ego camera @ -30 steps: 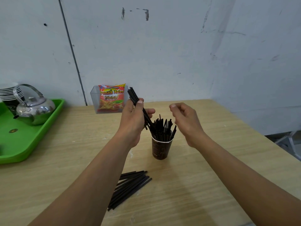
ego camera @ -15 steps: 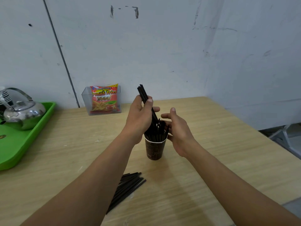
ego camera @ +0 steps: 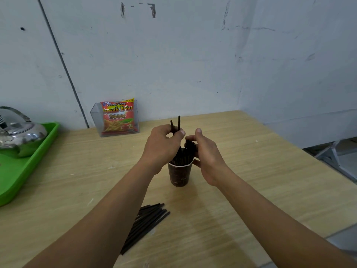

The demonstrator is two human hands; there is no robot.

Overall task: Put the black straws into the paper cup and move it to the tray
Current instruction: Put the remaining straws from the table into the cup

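Left hand (ego camera: 164, 146) has dropped lower since 0.5 s ago, pinching thin black plastic straws (ego camera: 179, 123) over dark brown paper cup (ego camera: 179, 174) mid-table. Right hand (ego camera: 207, 153) now cupped loosely around the standing straws, touching. Loose straw bundle (ego camera: 147, 222) flat on wood-grain table (ego camera: 251, 180).

Black straws (ego camera: 148, 223), dark brown cup (ego camera: 179, 176), green tray (ego camera: 29, 167).

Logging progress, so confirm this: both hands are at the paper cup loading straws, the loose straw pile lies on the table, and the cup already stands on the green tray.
One thing is wrong: the paper cup stands on the wooden table, not on the green tray, as the head view shows. The rest holds.
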